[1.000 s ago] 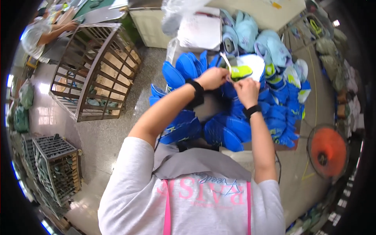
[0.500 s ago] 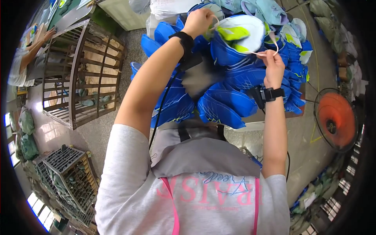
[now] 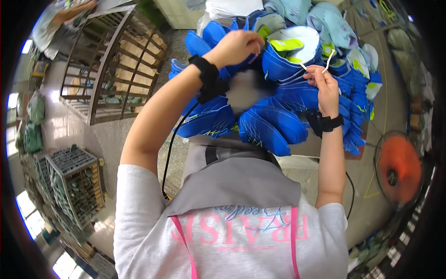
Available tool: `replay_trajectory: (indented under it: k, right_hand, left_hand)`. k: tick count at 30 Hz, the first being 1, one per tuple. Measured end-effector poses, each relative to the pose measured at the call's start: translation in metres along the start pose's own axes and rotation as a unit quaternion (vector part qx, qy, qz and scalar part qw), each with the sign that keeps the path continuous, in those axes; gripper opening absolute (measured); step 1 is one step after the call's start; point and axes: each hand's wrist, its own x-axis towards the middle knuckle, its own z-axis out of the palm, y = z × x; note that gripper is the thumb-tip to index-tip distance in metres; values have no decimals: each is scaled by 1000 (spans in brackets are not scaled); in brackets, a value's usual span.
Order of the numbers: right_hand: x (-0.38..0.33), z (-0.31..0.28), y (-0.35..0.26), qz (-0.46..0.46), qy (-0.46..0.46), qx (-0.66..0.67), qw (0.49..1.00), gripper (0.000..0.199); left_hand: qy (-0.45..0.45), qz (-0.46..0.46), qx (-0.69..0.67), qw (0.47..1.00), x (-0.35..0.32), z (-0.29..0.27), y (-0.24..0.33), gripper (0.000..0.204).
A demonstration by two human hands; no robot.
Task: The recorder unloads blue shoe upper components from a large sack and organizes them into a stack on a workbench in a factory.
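A pinch of my right hand (image 3: 323, 86) holds a thin white cord (image 3: 330, 60), its ends sticking out above the fingers. Just left of it sits a blue shoe upper (image 3: 281, 67) with a white lining and a bright yellow-green piece inside. My left hand (image 3: 239, 48) is over the shoe uppers on the left, its fingers curled together. Something small and pinkish shows beneath those fingers, too blurred to name. More blue shoe uppers (image 3: 269, 125) lie around and in front of both hands.
Pale teal pieces (image 3: 330, 23) lie behind the blue ones. A slatted cart (image 3: 109, 65) stands at the left, a person (image 3: 53, 28) beyond it. Below is a rack (image 3: 76, 172) of dark pieces. An orange fan (image 3: 398, 169) stands at the right.
My left hand has moved away from the yellow-green-lined upper, down and left. The cord no longer stretches between my hands; my right hand still pinches it. The view has shifted slightly.
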Motion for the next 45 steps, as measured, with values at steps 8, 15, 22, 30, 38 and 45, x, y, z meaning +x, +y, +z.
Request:
replay_trajectory:
  k: [8,15,22,30,38,45]
  right_hand:
    - [27,-16,-25,-181,-359,-377,834,16]
    - [69,44,-91,-150,-321,-470,808,35]
    - [150,122,12,-20,-252,-667,701,37]
    - [124,94,-8,-14,-249,-553,795,23]
    - [54,81,-75,85,-130,310,938,17]
    - [-4,34,-274,-399,-99,320,854,20]
  left_hand:
    - [34,-16,29,999,-95,-32,21,16]
    - [24,-65,170,983,-140,-48,18,19]
    - [-21,-14,299,954,-54,-18,16,50]
    - [-148,-116,385,903,22,14,-9,64]
    - [-55,-68,423,902,23,34,-39,26]
    - [-49,-85,439,893,30,29,-54,32]
